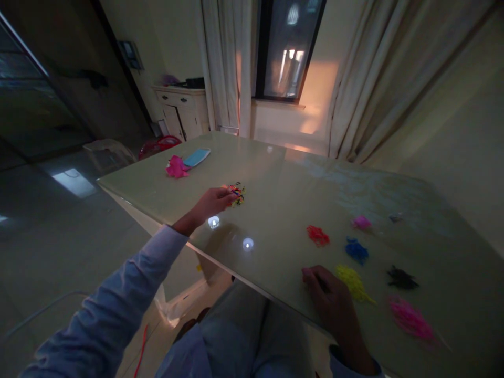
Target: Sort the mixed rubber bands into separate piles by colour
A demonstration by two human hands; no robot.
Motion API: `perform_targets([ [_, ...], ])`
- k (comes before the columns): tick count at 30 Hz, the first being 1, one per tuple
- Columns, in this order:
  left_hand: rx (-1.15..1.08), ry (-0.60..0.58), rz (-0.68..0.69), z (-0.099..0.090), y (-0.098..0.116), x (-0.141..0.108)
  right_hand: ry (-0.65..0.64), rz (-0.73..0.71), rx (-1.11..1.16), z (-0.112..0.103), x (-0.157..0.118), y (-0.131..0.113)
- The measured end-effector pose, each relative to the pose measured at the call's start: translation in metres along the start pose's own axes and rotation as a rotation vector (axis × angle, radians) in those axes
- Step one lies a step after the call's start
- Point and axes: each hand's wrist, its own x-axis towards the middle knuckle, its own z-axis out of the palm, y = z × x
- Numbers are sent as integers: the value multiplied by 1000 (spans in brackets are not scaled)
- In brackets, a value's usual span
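Note:
My left hand (216, 202) reaches over the table, its fingertips pinched together in a small mixed pile of coloured rubber bands (239, 195). Which bands are between those fingertips is hidden. Close to the front edge, my right hand (328, 291) rests with its fingers curled in; whatever they may hold cannot be seen. Just beyond it is a heap of yellow rubber bands (352, 282). Red rubber bands (317, 236) and blue rubber bands (356, 250) lie farther back. Black rubber bands (402, 278) and pink rubber bands (411, 317) are to the right.
The pale glossy table (271, 210) reflects lights. At its far left lie a light-blue phone-like slab (197, 157) and a crumpled pink item (177, 167). A small pink bit (361, 222) sits behind the blue heap. A cabinet (183, 107) and a red chair (159, 145) stand beyond.

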Motion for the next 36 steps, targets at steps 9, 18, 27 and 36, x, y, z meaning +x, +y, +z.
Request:
perform_targets([
  [9, -883, -276, -127, 75, 78, -57, 30, -47, -11, 2, -2, -3],
  [18, -741, -299, 5, 142, 112, -45, 17, -18, 4, 4, -5, -2],
  [27, 261, -254, 500, 204, 99, 0, 23, -56, 3, 5, -6, -3],
  [36, 434, -353, 569, 209, 100, 3, 19, -58, -5, 6, -6, -3],
])
